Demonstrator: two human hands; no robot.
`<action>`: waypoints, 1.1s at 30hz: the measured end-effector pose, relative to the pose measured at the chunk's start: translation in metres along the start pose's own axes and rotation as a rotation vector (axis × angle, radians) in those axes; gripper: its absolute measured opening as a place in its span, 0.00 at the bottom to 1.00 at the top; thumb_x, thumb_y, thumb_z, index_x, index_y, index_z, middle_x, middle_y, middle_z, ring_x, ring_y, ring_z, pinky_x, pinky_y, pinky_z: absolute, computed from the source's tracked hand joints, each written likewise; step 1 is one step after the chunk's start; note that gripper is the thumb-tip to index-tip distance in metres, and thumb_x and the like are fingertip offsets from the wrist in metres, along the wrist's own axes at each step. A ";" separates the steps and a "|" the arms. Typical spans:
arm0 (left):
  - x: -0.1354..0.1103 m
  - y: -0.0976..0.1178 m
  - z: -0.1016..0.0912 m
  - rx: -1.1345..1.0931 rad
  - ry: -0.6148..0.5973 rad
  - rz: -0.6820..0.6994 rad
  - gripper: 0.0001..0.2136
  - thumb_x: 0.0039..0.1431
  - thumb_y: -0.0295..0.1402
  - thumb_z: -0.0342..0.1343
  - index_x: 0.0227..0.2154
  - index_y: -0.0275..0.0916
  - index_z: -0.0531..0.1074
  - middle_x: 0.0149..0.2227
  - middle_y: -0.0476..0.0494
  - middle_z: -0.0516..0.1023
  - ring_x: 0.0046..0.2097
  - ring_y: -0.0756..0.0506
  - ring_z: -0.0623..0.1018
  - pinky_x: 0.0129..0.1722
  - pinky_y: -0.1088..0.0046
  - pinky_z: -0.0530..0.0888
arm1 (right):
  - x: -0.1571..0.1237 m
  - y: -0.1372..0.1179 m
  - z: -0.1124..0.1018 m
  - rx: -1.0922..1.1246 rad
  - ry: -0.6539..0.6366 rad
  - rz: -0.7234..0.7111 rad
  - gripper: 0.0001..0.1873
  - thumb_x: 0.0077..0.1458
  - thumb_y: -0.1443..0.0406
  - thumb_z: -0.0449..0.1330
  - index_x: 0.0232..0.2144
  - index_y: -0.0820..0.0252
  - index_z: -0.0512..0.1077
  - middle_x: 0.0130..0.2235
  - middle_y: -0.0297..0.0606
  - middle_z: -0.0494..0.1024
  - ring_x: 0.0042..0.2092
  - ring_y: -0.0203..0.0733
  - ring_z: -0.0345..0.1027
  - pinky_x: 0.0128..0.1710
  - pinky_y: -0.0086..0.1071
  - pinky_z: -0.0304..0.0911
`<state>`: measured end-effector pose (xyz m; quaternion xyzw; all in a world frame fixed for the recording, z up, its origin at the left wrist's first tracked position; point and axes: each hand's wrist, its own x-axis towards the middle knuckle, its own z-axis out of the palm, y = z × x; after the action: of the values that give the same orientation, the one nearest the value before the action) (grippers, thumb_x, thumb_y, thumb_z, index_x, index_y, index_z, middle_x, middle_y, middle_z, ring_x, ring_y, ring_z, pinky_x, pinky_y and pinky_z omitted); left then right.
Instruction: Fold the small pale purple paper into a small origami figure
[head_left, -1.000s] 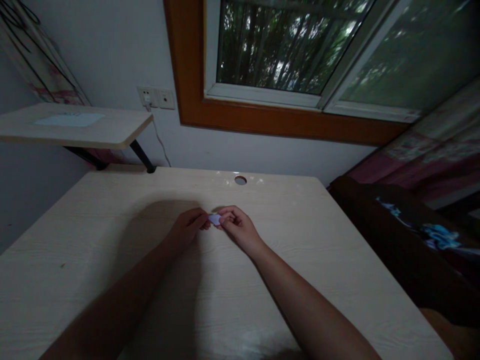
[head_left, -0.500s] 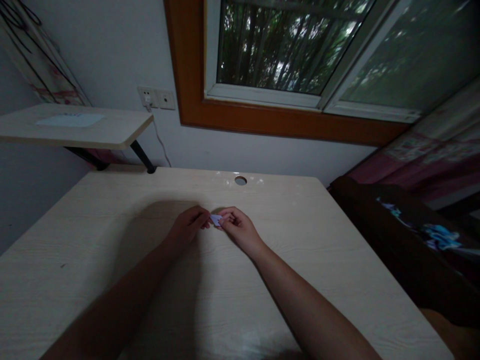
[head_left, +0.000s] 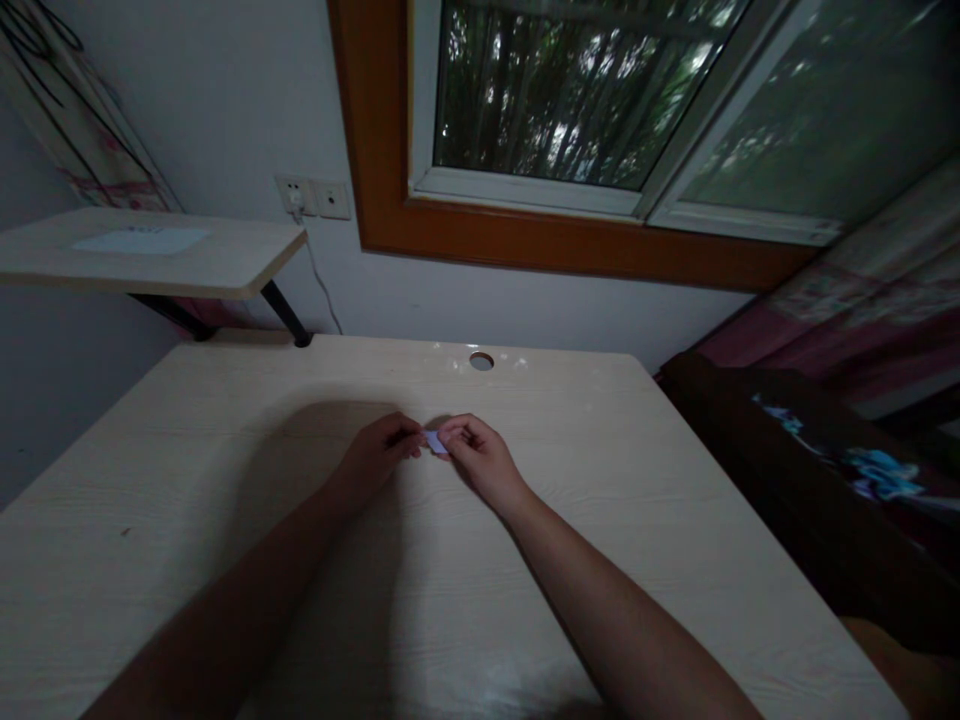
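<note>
Between my two hands is a small piece of folded paper (head_left: 435,441), pale lilac-white, held just over the desk (head_left: 585,440). My left hand (head_left: 384,445) pinches its left end with thumb and fingertips. On the other side, my right hand (head_left: 480,455) is closed on its right end, thumb on top and fingers curled underneath. Fingers cover both ends of the paper, so its full shape is hidden.
At the left, a raised shelf (head_left: 255,265) on black legs carries a white sheet (head_left: 142,240). A cable hole (head_left: 481,361) sits near the desk's back edge, below a window (head_left: 555,100). A dark surface with blue cloth (head_left: 885,472) lies to the right.
The paper shows a blunter, squarer outline between the fingers than before. My left fingertips have shifted slightly right along it; both arms stay nearly in place.
</note>
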<state>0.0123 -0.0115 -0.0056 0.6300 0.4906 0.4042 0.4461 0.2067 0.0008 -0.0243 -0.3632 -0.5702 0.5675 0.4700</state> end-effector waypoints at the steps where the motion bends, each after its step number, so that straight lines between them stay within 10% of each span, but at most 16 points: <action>1: 0.000 -0.001 0.000 0.011 -0.006 0.001 0.08 0.56 0.37 0.58 0.32 0.36 0.74 0.27 0.49 0.74 0.31 0.48 0.74 0.33 0.74 0.68 | 0.000 0.000 0.000 -0.004 0.003 -0.001 0.11 0.55 0.56 0.64 0.36 0.57 0.74 0.29 0.32 0.74 0.31 0.35 0.67 0.33 0.29 0.64; 33: -0.001 -0.003 0.000 -0.043 -0.011 0.006 0.08 0.56 0.37 0.60 0.31 0.37 0.74 0.27 0.48 0.79 0.30 0.49 0.77 0.33 0.75 0.71 | -0.005 -0.003 0.004 -0.160 0.087 -0.087 0.12 0.54 0.56 0.65 0.32 0.57 0.69 0.28 0.32 0.73 0.30 0.36 0.66 0.31 0.30 0.63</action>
<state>0.0115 -0.0126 -0.0083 0.6241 0.4773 0.4125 0.4609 0.2050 -0.0051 -0.0216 -0.3988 -0.6079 0.4831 0.4879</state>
